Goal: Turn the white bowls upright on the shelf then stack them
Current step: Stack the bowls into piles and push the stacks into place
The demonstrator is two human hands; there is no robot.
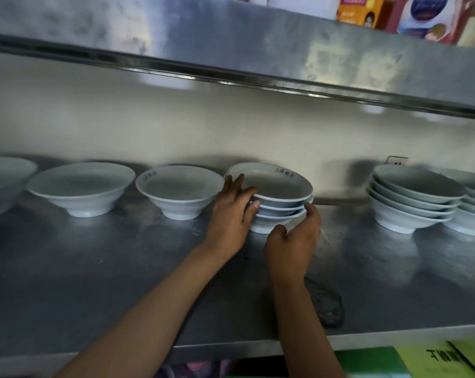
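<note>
A stack of three upright white bowls [278,186] stands at the middle of the steel shelf [94,268]. My left hand [232,214] holds the stack's left side, fingers over the top rim and thumb against the rims. My right hand [296,236] cups the stack's front right side, thumb near the foot and fingers curled at the rims. Left of the stack stand single upright white bowls: one [179,189] close by, another [80,188] further left, and a third [4,181] cut off by the frame edge. A taller stack of several bowls [413,199] stands to the right.
Another stack of bowls [473,208] sits at the far right edge. An upper steel shelf [258,50] overhangs the bowls, carrying coloured boxes [361,9]. A dark crumpled patch [326,304] lies near the shelf's front edge. Green packaging [421,361] shows below the shelf.
</note>
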